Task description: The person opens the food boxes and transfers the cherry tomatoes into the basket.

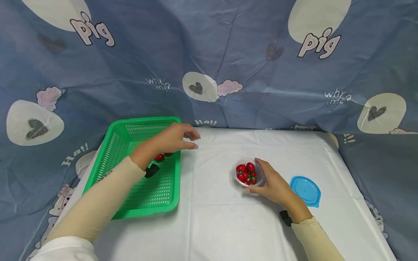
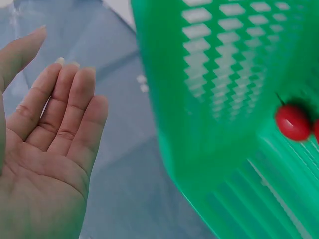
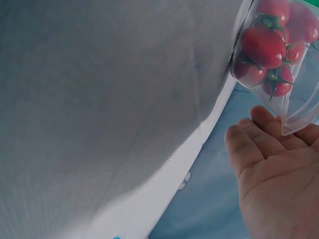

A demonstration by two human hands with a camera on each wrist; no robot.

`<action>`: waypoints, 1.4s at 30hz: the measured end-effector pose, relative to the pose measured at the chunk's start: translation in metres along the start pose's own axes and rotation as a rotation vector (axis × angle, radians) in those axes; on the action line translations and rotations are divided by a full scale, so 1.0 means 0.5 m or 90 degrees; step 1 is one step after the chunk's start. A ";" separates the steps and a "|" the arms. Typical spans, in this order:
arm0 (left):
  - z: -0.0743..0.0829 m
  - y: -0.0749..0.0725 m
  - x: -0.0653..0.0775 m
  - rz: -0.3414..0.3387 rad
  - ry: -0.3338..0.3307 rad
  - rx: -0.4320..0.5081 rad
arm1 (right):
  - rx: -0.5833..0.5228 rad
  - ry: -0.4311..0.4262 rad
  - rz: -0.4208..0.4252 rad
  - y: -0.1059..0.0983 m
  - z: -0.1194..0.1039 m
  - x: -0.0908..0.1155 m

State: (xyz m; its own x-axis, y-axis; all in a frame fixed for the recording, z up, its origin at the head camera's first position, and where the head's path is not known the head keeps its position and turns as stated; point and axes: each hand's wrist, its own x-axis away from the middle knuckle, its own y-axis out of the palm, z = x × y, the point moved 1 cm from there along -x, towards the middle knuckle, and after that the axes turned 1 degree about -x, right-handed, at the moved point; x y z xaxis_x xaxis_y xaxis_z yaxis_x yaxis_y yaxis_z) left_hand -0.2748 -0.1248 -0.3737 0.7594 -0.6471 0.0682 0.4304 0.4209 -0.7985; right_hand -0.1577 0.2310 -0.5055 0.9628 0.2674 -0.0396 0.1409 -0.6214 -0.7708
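Note:
A clear plastic container (image 1: 236,173) full of cherry tomatoes (image 1: 245,173) stands on the white-covered table. My right hand (image 1: 273,183) holds it from the right, thumb at the near side and fingertips at the far side of the rim. In the right wrist view, red tomatoes with green stems (image 3: 264,47) show through its wall. My left hand (image 1: 176,138) hovers over the right edge of the green basket (image 1: 177,195), its palm bare in the left wrist view. Beneath that wrist, a couple of cherry tomatoes (image 1: 159,157) lie in the basket, partly hidden by the arm.
To the right of the container lies a blue lid (image 1: 306,191), beside my right wrist. The green basket takes up the table's left side. A blue printed cloth (image 1: 209,61) hangs behind the table's back edge.

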 end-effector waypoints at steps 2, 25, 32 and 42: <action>0.017 0.013 -0.016 -0.011 0.025 -0.013 | -0.001 0.003 -0.001 0.000 0.000 0.000; 0.151 0.222 -0.170 -0.196 0.145 -0.040 | -0.006 -0.001 -0.003 -0.004 -0.001 0.002; 0.155 0.243 -0.171 -0.207 0.142 -0.052 | -0.008 -0.008 -0.001 -0.006 0.000 0.001; 0.161 0.255 -0.172 -0.219 0.185 -0.144 | -0.020 -0.002 0.000 -0.005 0.001 0.002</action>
State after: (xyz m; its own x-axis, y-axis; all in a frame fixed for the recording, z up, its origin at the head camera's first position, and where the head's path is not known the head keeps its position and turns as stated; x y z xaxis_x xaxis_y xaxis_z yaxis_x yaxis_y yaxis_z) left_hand -0.2459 0.0355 -0.4333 0.4115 -0.8876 0.2068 0.4912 0.0248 -0.8707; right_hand -0.1570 0.2331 -0.5038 0.9621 0.2693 -0.0421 0.1476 -0.6448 -0.7500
